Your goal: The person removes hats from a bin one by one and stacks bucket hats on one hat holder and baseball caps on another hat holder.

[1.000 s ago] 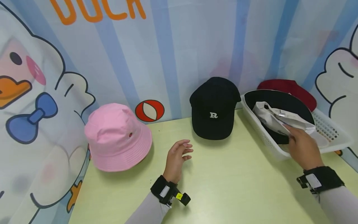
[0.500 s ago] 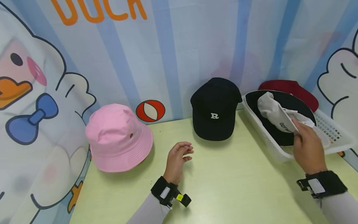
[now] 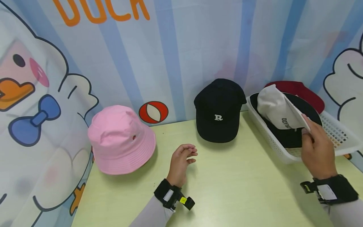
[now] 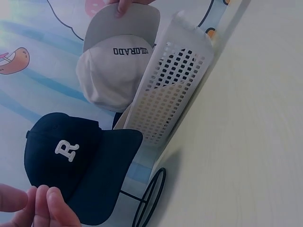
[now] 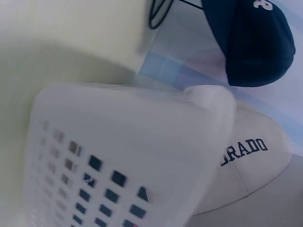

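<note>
In the head view my right hand (image 3: 320, 151) pinches the brim of an off-white baseball cap (image 3: 270, 105), thumb on one side and fingers on the other. The cap is raised over the white plastic basket (image 3: 269, 142), crown away from me, with dark lettering near the brim; the left wrist view shows this cap (image 4: 111, 71) whole. My left hand (image 3: 181, 164) hovers over the table with fingers loosely bent and nothing in them. Beyond it a black baseball cap (image 3: 216, 101) with a white R sits on a wire stand (image 4: 158, 189).
In the basket lies a black hat (image 3: 292, 138), partly covered by the raised cap. A dark red cap (image 3: 303, 90) shows at the basket's back. At the left is a pink bucket hat (image 3: 119, 138). A printed cloth backdrop (image 3: 195, 47) rises behind the table (image 3: 227, 189).
My right hand has lifted the off-white cap by its brim and drawn back slightly right; the crumpled cap now hangs fuller with its lettering showing. The left hand stays nearly in place.
</note>
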`<state>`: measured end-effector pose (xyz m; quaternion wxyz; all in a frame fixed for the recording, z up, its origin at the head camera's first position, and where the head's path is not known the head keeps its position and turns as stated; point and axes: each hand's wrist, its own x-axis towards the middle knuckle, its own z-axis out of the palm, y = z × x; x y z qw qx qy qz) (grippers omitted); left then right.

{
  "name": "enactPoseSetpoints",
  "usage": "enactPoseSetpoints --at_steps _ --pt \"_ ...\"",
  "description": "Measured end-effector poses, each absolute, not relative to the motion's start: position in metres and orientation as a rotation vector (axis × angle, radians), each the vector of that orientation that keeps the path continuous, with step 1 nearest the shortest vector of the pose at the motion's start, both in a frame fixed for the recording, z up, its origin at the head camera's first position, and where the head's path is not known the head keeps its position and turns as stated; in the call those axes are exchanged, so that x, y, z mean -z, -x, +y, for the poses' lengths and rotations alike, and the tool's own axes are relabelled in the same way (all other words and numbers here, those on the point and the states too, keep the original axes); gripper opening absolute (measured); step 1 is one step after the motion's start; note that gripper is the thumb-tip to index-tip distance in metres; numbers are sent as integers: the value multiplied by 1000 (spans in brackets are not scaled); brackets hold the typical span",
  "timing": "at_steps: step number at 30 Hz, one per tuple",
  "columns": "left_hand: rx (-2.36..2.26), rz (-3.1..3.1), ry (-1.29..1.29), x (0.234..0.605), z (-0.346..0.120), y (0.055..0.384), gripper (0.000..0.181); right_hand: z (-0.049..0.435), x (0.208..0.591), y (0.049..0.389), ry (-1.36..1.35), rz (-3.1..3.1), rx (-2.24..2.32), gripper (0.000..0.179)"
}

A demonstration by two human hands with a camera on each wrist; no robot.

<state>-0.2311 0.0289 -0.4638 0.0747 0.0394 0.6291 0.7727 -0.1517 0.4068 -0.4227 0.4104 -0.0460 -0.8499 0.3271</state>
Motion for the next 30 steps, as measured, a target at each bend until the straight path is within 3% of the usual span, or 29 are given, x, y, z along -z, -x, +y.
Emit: enactPoseSetpoints --at_steps 16,30 --pt "-2307 1875 -104 465 30 229 23 384 408 139 248 -2130 -989 47" --pt "-2319 1829 -127 468 35 229 21 364 412 124 82 -1893 -1050 35"
